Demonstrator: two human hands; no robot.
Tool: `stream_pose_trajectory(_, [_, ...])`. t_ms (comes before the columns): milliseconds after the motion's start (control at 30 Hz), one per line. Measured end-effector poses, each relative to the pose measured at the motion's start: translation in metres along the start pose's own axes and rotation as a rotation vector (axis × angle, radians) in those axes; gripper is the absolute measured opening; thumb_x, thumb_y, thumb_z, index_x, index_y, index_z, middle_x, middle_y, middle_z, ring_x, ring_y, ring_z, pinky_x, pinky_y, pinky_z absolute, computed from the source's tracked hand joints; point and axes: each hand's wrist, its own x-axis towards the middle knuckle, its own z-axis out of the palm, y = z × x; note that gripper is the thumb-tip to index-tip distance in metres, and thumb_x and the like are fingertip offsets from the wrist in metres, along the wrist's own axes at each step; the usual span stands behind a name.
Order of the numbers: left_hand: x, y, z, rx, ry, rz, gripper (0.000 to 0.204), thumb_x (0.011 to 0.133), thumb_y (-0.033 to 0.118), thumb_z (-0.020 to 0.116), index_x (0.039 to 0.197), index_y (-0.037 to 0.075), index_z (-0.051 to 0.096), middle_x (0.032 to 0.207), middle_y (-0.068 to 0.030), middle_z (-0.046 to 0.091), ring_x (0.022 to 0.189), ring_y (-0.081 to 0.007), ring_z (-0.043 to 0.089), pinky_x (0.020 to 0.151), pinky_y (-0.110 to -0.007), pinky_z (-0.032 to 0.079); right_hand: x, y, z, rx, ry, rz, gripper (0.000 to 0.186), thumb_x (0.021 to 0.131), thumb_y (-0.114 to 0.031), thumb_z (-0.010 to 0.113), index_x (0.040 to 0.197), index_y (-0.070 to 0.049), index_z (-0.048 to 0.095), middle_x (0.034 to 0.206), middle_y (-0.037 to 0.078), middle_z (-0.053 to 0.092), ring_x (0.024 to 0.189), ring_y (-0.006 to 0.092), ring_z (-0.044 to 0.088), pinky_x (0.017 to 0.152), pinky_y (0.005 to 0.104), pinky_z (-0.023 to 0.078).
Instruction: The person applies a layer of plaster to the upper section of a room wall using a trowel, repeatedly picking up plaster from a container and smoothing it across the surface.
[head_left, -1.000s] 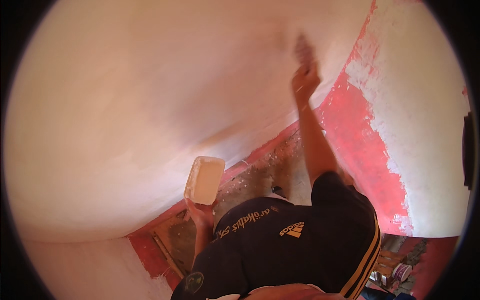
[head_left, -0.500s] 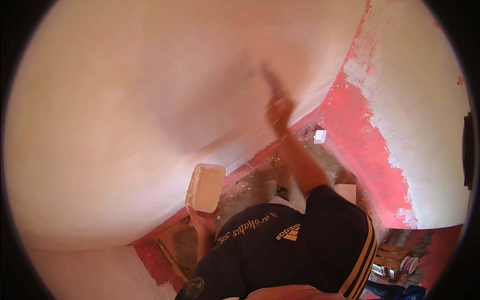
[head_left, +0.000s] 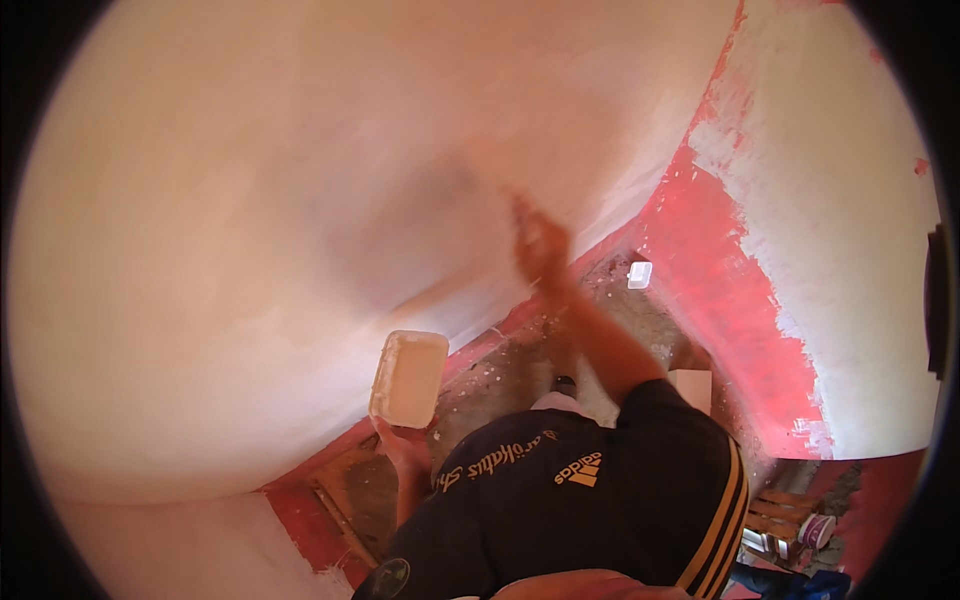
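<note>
My left hand (head_left: pixel 402 446) is closed on the lower end of a pale rectangular plastic tub (head_left: pixel 441 365), tilted so that its inside shows. Cream-coloured paint (head_left: pixel 413 382) lies in it, with white smears along the rim. Up and to the right, my right hand (head_left: pixel 541 248) is closed around a paintbrush (head_left: pixel 519 206), close in front of the cream wall (head_left: pixel 250 200). Motion smears the brush, and its bristles cannot be made out. Whether it touches the wall is unclear.
A red strip (head_left: pixel 520 313) runs along the wall's foot. The adjoining wall on the right is part red (head_left: pixel 720 250), part whitish (head_left: pixel 830 200). On the paint-spattered floor (head_left: pixel 487 378) lies a small white container (head_left: pixel 640 274). A bucket (head_left: pixel 817 531) stands by wooden slats (head_left: pixel 780 515).
My right hand has moved down and slightly left along the wall with the brush. My left hand and the tub have hardly moved.
</note>
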Motion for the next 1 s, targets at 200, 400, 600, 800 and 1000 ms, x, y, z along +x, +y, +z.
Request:
stream_pose_trajectory(200, [0.008,-0.010,0.028,0.039,0.014,-0.028,0.062,0.103,0.059,0.028,0.150,0.019,0.034,0.147,-0.0047,0.047,0.125,-0.0281,0.052,0.086,-0.051,0.051,0.157,0.186,-0.085,-0.191,0.686,0.301,0.028,0.099,-0.019,0.048,0.111,-0.002,0.066,0.077,0.017,0.069,0.058,0.0295,0.062,0.055,0.0369,0.050])
stream_pose_trajectory(400, [0.018,-0.027,0.082,0.088,0.087,0.012,0.063,0.101,0.062,0.031,0.148,0.021,0.036,0.140,-0.0047,0.054,0.116,-0.0269,0.060,0.073,-0.046,0.056,0.080,0.081,0.039,-0.128,0.409,-0.041,0.041,0.086,0.003,0.061,0.127,0.003,0.062,0.097,0.019,0.072,0.065,0.0245,0.066,0.057,0.0339,0.052])
stream_pose_trajectory(600, [0.032,-0.074,0.157,-0.005,0.049,-0.042,0.063,0.101,0.063,0.029,0.148,0.021,0.035,0.142,-0.0030,0.053,0.118,-0.0276,0.059,0.072,-0.047,0.056,0.105,0.109,-0.056,0.068,0.282,0.092,0.034,0.094,-0.009,0.052,0.125,-0.002,0.064,0.111,0.018,0.071,0.083,0.0258,0.072,0.068,0.0346,0.056])
stream_pose_trajectory(800, [0.044,-0.090,0.232,0.031,0.099,-0.012,0.063,0.101,0.061,0.028,0.148,0.020,0.036,0.143,-0.0038,0.052,0.120,-0.0279,0.057,0.079,-0.050,0.054,0.234,0.330,-0.114,-0.219,0.621,0.378,0.028,0.095,-0.016,0.055,0.114,-0.001,0.069,0.077,0.016,0.069,0.056,0.0229,0.058,0.054,0.0356,0.048])
stream_pose_trajectory(1000, [0.040,-0.123,0.312,0.096,0.038,0.004,0.066,0.102,0.061,0.026,0.152,0.019,0.032,0.151,-0.0058,0.042,0.132,-0.0307,0.046,0.090,-0.057,0.048,0.109,0.198,-0.039,0.217,0.228,-0.025,0.056,0.078,0.004,0.062,0.134,-0.002,0.059,0.130,0.017,0.064,0.090,0.0253,0.071,0.068,0.0360,0.057])
